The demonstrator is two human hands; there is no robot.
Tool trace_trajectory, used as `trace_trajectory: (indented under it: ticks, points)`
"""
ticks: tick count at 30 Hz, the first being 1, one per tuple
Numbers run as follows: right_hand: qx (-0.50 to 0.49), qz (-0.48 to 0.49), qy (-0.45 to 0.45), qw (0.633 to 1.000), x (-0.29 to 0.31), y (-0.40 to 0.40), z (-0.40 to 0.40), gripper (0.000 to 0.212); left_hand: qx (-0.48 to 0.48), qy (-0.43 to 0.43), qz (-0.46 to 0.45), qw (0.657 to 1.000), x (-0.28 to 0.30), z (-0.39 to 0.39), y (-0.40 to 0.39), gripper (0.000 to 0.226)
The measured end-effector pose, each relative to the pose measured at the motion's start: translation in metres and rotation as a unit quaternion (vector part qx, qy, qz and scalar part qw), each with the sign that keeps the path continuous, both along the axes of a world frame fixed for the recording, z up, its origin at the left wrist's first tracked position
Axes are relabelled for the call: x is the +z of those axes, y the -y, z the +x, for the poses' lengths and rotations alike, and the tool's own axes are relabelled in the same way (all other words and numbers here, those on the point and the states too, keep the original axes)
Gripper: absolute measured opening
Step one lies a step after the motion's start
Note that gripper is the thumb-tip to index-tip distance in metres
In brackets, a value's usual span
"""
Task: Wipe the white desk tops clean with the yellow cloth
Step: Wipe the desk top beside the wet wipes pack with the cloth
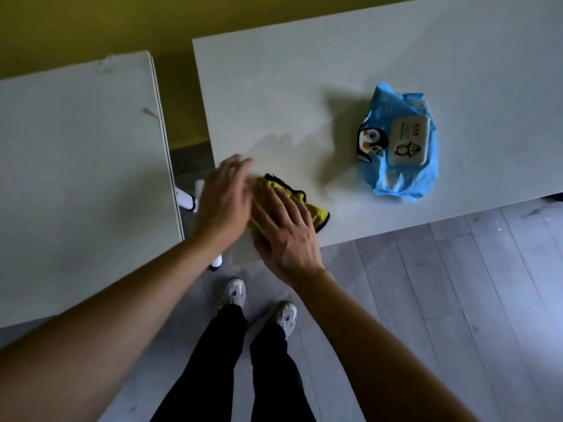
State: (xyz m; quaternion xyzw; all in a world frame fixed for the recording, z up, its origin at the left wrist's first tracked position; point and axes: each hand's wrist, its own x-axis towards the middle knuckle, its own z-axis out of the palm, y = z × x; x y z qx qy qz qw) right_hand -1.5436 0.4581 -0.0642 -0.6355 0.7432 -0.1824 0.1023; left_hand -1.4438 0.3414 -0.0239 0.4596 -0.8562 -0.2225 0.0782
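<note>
Right hand [285, 236] presses the cloth [316, 213] flat under spread fingers [274, 199]; left hand [224, 202] hovers beside them, blurred, fingers straight. Press evenly; sweep the worktop [304, 86] beyond the fingertips.

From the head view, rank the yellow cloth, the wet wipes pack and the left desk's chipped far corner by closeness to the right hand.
1. yellow cloth: under the right hand.
2. wet wipes pack: to its right, further back.
3. chipped corner: far left.

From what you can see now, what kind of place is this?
Probably an office or study room: two plain white desks stand side by side on grey plank flooring against a yellow wall.
</note>
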Motion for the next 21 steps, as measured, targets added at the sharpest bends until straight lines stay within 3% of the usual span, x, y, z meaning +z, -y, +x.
trace_trajectory:
  ticks: [2,6,10,14,16,21]
  points:
    - [0.026,0.011,0.007,1.000,0.000,0.007,0.006,0.058,0.027,0.029,-0.017,0.999,-0.004,0.047,-0.001,0.046]
    - [0.081,0.014,-0.012,0.997,-0.001,0.013,-0.003,0.052,-0.059,0.081,-0.024,0.995,-0.020,0.091,-0.020,0.049]
    - [-0.162,0.033,-0.045,0.985,-0.010,-0.006,-0.064,0.058,-0.058,0.075,-0.006,0.995,-0.034,0.092,-0.031,0.064]
    - [-0.271,0.053,-0.038,0.960,-0.013,-0.004,-0.049,0.065,-0.068,0.082,-0.020,0.994,-0.043,0.101,-0.024,0.065]
    - [-0.243,0.048,-0.002,0.969,-0.014,0.004,-0.008,0.064,-0.073,0.084,-0.021,0.994,-0.043,0.105,-0.021,0.061]
    - [-0.051,-0.036,0.024,0.998,-0.021,0.016,0.082,0.058,-0.064,0.072,-0.059,0.994,-0.038,0.115,-0.008,0.056]
